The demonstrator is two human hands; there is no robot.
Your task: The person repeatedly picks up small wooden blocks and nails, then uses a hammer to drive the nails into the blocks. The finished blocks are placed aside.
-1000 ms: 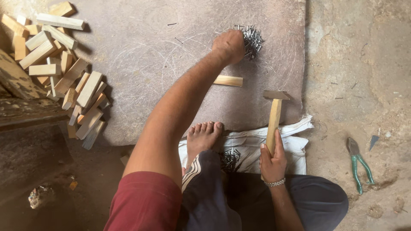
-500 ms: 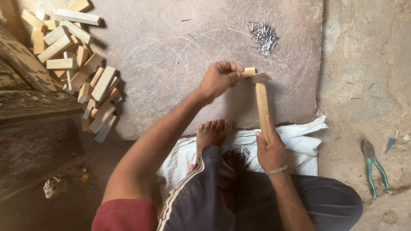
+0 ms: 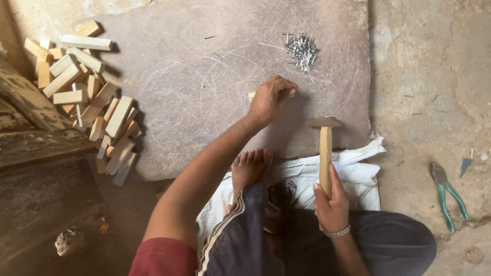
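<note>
Left hand (image 3: 271, 99) clenched, pinching something small against the stone slab (image 3: 204, 92); only a sliver of pale wood block (image 3: 251, 95) showing at its near-left edge, the rest hidden under the fingers (image 3: 289, 92). Cannot tell whether a nail sits between fingertips. Right hand (image 3: 330, 202) wrapped tight round the lower handle of the hammer (image 3: 326, 153). Handle's long axis running straight away from the body, head at the far end, just right of and a little nearer than the left hand, not touching it. Head raised or resting: cannot tell. Left hand nearer the block; hammer head nearer to it than to the nails.

Nail heap (image 3: 302, 50) beyond the left hand, up and slightly right, near but apart.

Counts: one hammer, one block under the hand, one nail heap (too many to number), one pile of wood blocks (image 3: 87, 97) at the slab's left edge, roughly two dozen. One pair of green-handled pliers (image 3: 447, 194) on the floor, well right. One white sack (image 3: 302, 179) under a bare foot (image 3: 250, 168).
</note>
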